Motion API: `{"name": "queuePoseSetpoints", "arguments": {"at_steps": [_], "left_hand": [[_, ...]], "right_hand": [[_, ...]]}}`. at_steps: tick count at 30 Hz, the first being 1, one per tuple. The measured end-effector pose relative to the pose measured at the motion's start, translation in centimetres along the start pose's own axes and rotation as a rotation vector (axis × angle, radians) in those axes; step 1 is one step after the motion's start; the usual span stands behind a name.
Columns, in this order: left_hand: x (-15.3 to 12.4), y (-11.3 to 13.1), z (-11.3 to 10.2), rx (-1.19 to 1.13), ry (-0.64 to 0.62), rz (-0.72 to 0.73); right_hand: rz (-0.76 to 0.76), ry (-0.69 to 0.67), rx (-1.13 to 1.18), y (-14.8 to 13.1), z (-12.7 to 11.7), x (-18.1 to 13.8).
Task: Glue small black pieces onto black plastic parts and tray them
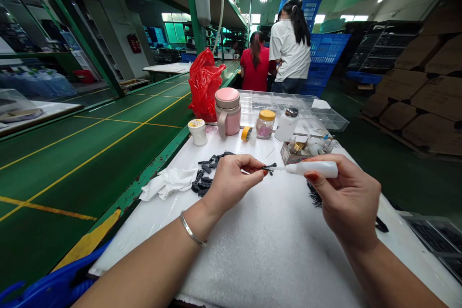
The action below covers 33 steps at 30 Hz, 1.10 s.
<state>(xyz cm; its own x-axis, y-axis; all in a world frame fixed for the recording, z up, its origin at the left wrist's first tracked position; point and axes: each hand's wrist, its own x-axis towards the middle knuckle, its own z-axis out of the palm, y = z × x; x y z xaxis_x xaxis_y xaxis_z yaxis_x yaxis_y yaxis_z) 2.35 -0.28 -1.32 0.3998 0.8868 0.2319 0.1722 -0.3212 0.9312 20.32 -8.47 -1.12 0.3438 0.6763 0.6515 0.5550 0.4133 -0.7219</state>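
Far left of the white foam mat [274, 250]: crumpled cloth [169, 182], then a heap of small black parts [204, 179]. Left hand [231, 180], fingers closed, pinches one small black part [270, 168] at its near end, above the mat. It looks light, stiff and easily dropped; an edge pinch seems safest. Right hand [344, 202] is wrapped around a white squeeze bottle [314, 169], nozzle touching the part. The bottle is probably soft-walled, best held mid-body with gentle pressure.

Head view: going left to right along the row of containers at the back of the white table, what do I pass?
White cup → pink mug → tape roll → yellow-lidded jar → white bottle.
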Motion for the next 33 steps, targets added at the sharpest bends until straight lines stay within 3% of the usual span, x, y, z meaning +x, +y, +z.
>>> {"name": "queuePoseSetpoints", "arguments": {"at_steps": [33], "left_hand": [[-0.03,0.34,-0.06,0.007,0.0,-0.005]], "right_hand": [[-0.016,-0.013,0.016,-0.31,0.06,0.1]]}}
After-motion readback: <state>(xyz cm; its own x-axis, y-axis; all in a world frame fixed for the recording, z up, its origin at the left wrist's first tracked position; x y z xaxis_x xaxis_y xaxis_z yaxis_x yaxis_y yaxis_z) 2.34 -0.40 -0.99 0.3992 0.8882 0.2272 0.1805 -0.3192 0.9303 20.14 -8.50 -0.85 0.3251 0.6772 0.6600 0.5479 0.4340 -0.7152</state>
